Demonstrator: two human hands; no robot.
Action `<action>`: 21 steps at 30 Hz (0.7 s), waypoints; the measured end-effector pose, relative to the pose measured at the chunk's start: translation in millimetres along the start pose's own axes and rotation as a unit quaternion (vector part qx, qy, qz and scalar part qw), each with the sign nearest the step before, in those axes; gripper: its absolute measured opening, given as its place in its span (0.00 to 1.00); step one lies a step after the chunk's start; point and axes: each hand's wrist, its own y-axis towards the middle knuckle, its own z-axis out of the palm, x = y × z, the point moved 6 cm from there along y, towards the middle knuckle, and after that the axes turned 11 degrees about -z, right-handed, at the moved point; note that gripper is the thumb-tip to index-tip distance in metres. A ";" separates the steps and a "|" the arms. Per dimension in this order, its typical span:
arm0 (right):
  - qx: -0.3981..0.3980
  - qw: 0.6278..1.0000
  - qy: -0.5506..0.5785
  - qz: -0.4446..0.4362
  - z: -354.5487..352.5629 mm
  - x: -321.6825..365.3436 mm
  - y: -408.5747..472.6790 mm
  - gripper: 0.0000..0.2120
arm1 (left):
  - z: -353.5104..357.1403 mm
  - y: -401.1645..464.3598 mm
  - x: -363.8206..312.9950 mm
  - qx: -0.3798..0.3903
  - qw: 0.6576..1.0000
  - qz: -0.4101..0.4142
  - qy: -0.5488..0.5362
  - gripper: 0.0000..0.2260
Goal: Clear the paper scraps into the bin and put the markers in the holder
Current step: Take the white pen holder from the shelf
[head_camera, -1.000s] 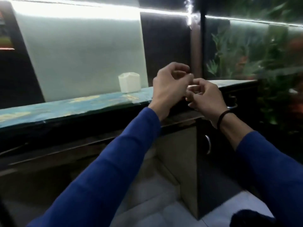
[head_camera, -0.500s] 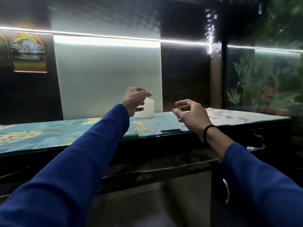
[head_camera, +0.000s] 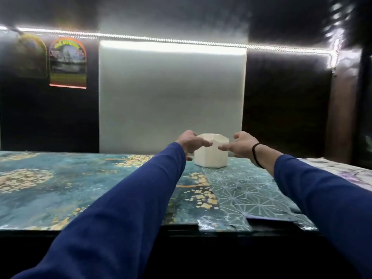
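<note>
Left hand (head_camera: 190,142) and right hand (head_camera: 240,146), both spread and empty, flank the white faceted plastic holder (head_camera: 211,156); an uneven squeeze could tip it.

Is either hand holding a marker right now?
No, the left hand and right hand are open and empty beside the white faceted container.

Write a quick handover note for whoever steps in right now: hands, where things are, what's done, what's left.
Left hand: open, empty, at the left side of the white container.
Right hand: open, empty, at its right side. Neither clearly grips it.
The container stands upright at the back of the patterned counter; its contents can't be seen.
No paper scraps or markers are visible, so progress can't be judged.
Left: check the container and find any remaining items.
</note>
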 end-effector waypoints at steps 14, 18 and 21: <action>0.027 0.993 0.116 -0.017 69.6 -51.4 40.7 0.29 | 31.4 47.9 22.5 0.119 0.991 -0.040 0.051 0.40; 0.047 0.983 0.175 -0.018 64.3 -51.1 40.1 0.31 | 22.6 36.0 20.7 0.129 0.990 -0.048 0.025 0.36; 0.024 0.990 0.131 -0.042 54.8 -63.4 55.3 0.52 | 22.1 20.4 14.7 0.135 0.990 -0.029 0.020 0.28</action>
